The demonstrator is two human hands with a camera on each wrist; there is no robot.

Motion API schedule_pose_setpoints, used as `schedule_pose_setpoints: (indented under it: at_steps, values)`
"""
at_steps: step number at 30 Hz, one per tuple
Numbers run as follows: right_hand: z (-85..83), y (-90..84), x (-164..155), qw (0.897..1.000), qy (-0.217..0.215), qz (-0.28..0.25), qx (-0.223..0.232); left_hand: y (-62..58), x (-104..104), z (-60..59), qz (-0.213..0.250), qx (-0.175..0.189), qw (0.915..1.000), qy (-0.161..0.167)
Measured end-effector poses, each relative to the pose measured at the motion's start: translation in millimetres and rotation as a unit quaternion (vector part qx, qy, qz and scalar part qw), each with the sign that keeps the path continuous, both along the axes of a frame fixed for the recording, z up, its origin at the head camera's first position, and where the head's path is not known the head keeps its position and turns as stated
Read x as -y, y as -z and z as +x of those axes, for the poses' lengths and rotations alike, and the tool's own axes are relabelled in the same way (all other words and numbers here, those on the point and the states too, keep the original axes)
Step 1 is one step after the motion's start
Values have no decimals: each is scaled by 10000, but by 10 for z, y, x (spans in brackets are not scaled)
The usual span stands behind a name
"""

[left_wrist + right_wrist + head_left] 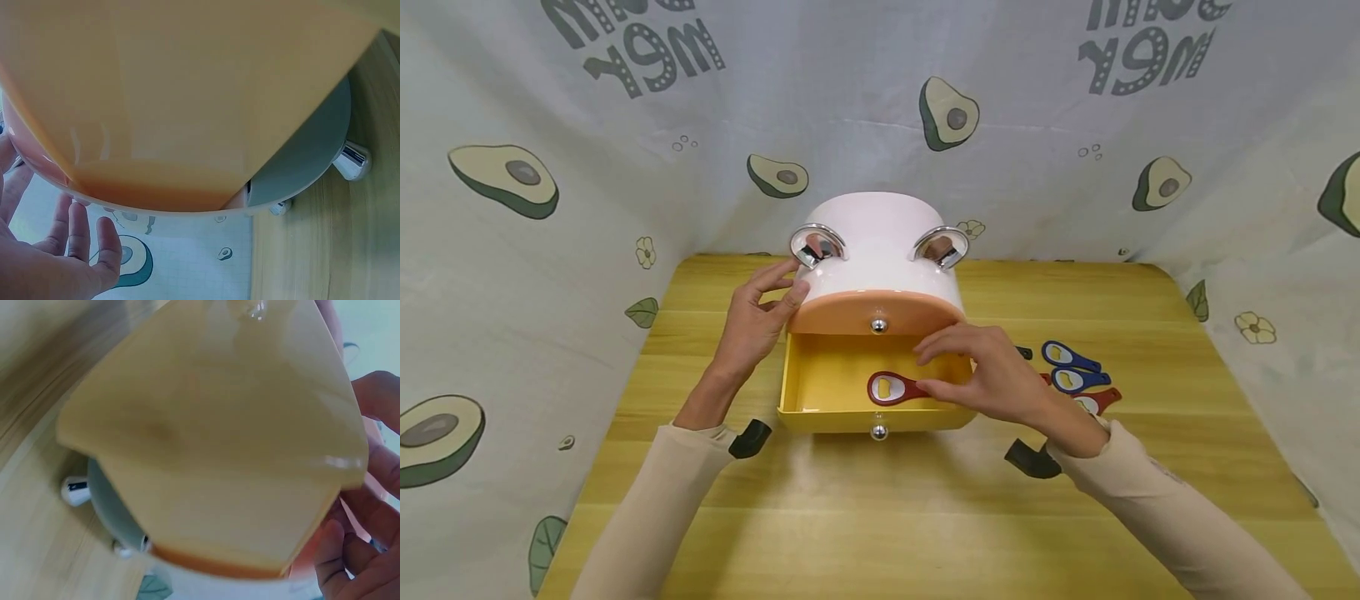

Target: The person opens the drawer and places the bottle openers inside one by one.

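Note:
A white cabinet with rounded top and chrome-ringed eye shapes stands on the table in the head view. Its lower yellow drawer is pulled out below the closed orange one. Inside the yellow drawer lies a red bottle opener, its handle pointing right. My right hand is over the drawer's right side, thumb at the handle's end and fingers apart above it. My left hand rests against the cabinet's left side with loosely bent fingers. In the left wrist view the drawer's underside covers most of the scene.
Right of the cabinet lie two blue bottle openers, a red one and a partly hidden black handle. An avocado-print cloth hangs behind the wooden table. Silver feet show under the cabinet.

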State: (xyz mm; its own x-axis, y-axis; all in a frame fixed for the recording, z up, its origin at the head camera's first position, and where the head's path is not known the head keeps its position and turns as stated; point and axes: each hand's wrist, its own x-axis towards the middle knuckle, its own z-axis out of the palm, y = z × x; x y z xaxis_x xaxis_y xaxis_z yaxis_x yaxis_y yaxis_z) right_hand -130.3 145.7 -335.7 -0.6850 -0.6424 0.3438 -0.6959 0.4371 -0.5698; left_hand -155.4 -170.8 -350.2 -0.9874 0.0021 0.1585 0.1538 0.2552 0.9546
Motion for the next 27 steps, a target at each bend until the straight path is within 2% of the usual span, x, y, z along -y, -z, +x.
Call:
schedule_pose_setpoints:
  at_steps: [9,15,23,27]
  values:
    - [41,26,-380,9986,495,104,-120,10,-5,-2,-18,15,10000,-8]
    - [61,119,-694,9962,864,90,-60,5,-1,-9,12,-11,10000,-13]
    - [68,370,-1154,9840,1722,415,193,13,-1,-11,25,-49,10000,1]
    - [56,449,-1327,9778,1990,518,404,11,-2,-4,29,-23,10000,-28]
